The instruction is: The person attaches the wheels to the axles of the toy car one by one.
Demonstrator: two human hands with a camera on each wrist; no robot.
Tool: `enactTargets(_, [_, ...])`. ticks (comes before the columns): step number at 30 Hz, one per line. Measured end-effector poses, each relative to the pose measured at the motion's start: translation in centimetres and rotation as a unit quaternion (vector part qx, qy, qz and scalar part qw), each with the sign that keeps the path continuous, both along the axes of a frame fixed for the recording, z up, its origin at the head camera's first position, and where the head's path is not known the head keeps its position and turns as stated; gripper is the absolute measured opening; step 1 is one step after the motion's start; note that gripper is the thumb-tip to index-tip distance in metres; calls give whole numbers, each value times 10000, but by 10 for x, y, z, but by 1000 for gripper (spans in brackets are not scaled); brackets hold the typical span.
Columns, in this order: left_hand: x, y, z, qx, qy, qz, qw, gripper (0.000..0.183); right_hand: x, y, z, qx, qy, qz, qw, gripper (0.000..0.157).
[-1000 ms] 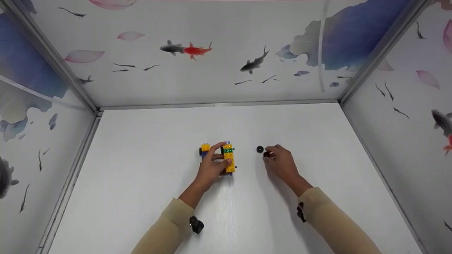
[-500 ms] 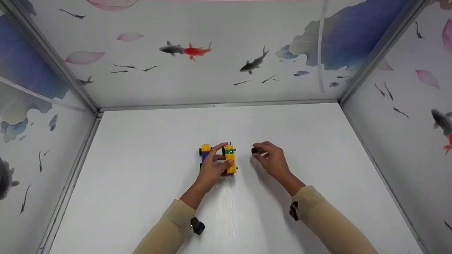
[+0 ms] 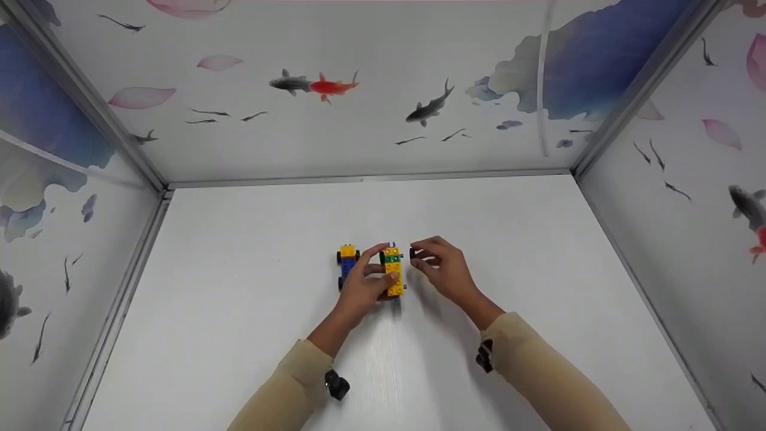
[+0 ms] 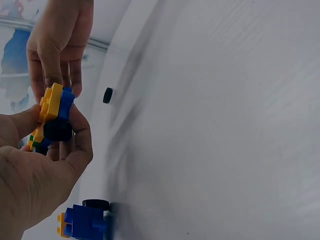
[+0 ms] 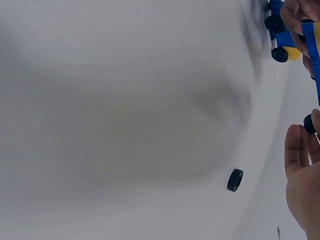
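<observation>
My left hand [image 3: 359, 288] grips a toy block car [image 3: 393, 281] of yellow, green and blue bricks, thumb on the studded yellow side. Black wheels show on the car's left side; two bare axle pegs stick out on its right. Between the thumb and fingers of my right hand [image 3: 446, 269] is a small black wheel [image 3: 412, 254], held a short gap from the upper peg. In the left wrist view the held car [image 4: 54, 102] overlaps the right hand's fingertips. A second loose wheel [image 5: 235, 180] stands on the table below the right hand, hidden behind it in the head view.
Another toy block car [image 3: 347, 263], blue and yellow with black wheels, stands on the white table [image 3: 239, 329] just left of my left hand. Printed panels with fish and petals [image 3: 371, 137] wall the table at the back and both sides.
My right hand has picked up a wheel from the table and carried it left, close to the car's peg side. The left hand with its car has shifted slightly right.
</observation>
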State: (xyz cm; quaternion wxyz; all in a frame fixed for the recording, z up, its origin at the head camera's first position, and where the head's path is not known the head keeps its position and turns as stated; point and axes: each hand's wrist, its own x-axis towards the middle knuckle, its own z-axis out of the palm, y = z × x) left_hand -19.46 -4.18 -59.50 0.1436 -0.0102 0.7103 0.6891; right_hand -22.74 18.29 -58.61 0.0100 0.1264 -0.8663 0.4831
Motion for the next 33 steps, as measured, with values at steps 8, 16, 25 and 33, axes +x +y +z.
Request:
enactTargets(8, [0, 1, 1, 40, 24, -58, 10000, 63, 0, -7, 0, -96, -155, 51, 9998, 33])
enactTargets(16, [-1, 1, 0, 174, 60, -106, 9998, 65, 2, -8, 3, -409, -218, 57, 9989, 33])
enactTargets(25, [-1, 3, 0, 74, 56, -47, 9999, 69, 3, -8, 7, -502, -435, -155, 9977, 34])
enactTargets(33, [-2, 2, 0, 49, 113, -106, 9999, 72, 3, -10, 9, -452, -389, -201, 9980, 34])
